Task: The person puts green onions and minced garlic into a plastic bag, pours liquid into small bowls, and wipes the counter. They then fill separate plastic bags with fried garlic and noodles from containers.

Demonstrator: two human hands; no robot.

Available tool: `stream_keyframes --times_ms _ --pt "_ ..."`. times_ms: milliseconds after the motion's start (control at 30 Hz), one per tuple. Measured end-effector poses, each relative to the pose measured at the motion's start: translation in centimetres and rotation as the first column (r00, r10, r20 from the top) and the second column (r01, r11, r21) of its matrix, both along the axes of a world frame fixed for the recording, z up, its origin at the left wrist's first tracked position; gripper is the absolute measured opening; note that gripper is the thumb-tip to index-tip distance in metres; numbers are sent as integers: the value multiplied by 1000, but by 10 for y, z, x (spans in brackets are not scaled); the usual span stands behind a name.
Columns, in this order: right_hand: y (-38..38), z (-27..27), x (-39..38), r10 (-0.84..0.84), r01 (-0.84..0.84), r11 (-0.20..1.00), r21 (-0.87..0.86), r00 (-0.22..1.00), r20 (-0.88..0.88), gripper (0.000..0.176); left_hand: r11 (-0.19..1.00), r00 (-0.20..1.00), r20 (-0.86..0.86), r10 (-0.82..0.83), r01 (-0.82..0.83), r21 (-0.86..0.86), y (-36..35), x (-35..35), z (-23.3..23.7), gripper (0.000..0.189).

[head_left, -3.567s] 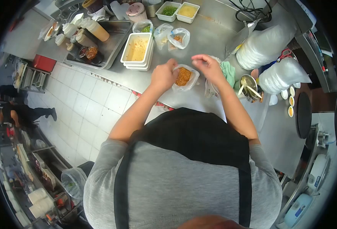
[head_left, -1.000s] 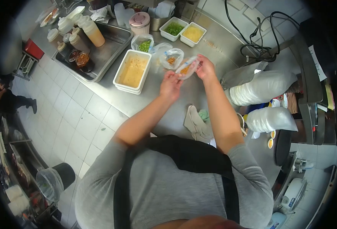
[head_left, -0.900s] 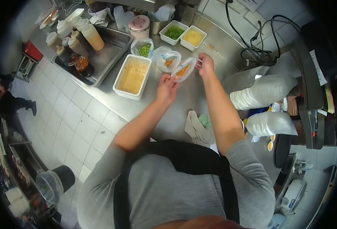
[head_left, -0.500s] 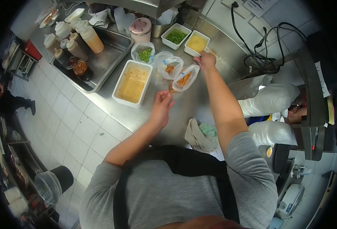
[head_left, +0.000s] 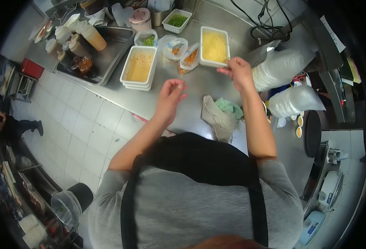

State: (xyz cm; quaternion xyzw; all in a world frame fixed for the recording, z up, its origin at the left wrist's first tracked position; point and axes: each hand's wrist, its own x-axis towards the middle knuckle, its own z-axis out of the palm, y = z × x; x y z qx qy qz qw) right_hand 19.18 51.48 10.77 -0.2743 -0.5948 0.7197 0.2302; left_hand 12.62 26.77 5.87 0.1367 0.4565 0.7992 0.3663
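My right hand (head_left: pixel 239 74) grips the near right corner of a white tub (head_left: pixel 215 64) filled with pale yellow shredded food (head_left: pixel 214 45). The tub is tilted a little toward me. Over the steel counter (head_left: pixel 183 112), my left hand (head_left: pixel 169 101) is loosely curled with its fingers apart, and I see nothing in it. Just beyond it lie a clear bag of orange-brown bits (head_left: pixel 190 58) and a second bag (head_left: pixel 175 49) with similar bits. To its left stands a white container (head_left: pixel 140 66) with a thin tan residue, stacked on another.
Farther back are a tub of chopped greens (head_left: pixel 176 20), a bag of green pieces (head_left: pixel 148 40) and a pink lidded jar (head_left: pixel 140 18). A steel tray (head_left: pixel 108 62) at left carries several squeeze bottles (head_left: pixel 92 37). Cloths (head_left: pixel 222 114) lie nearer me; stacked plastic-wrapped lids (head_left: pixel 280 68) stand right.
My right hand has brought the yellow-food tub from beside the greens toward me and to the right. My left hand has drawn back from the bag of orange-brown bits. The view has shifted.
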Motion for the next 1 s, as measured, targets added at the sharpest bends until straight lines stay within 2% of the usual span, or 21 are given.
stream_keyframes --times_ms 133,233,333,367,467,500,600,700,800,1000 --pt "-64 -29 53 104 -92 988 -126 990 94 12 992 996 -74 -48 39 -120 -12 14 -8 31" --pt "-109 -56 76 121 -103 968 -228 991 65 13 976 990 -141 -21 -10 -217 -24 20 -28 36" --pt "-137 -83 85 151 -144 967 -210 988 20 14 960 987 -159 4 -48 -274 -40 25 -39 39" --pt "-144 -89 86 153 -150 973 -175 988 2 14 956 988 -156 10 -56 -288 -44 26 -42 39" --pt "-143 -96 89 232 -231 973 -25 961 149 13 952 985 -166 40 -88 -292 -48 24 -50 41" --pt "-136 -93 89 263 -267 964 0 947 182 18 960 988 -147 34 -73 -269 -48 22 -48 40" --pt "-100 -71 85 270 -327 939 102 890 368 15 953 982 -185 39 -92 -290 -48 19 -52 38" --pt "-81 -66 68 333 -376 887 267 923 192 25 911 985 -167 -33 -39 -409 -51 16 -44 36" --pt "-79 -70 64 384 -482 741 467 875 294 41 915 993 -100 65 -99 -392 -48 25 -39 36" --pt "-93 -84 89 450 -470 601 646 867 213 49 923 996 -57 75 -90 -373 -45 25 -42 35"
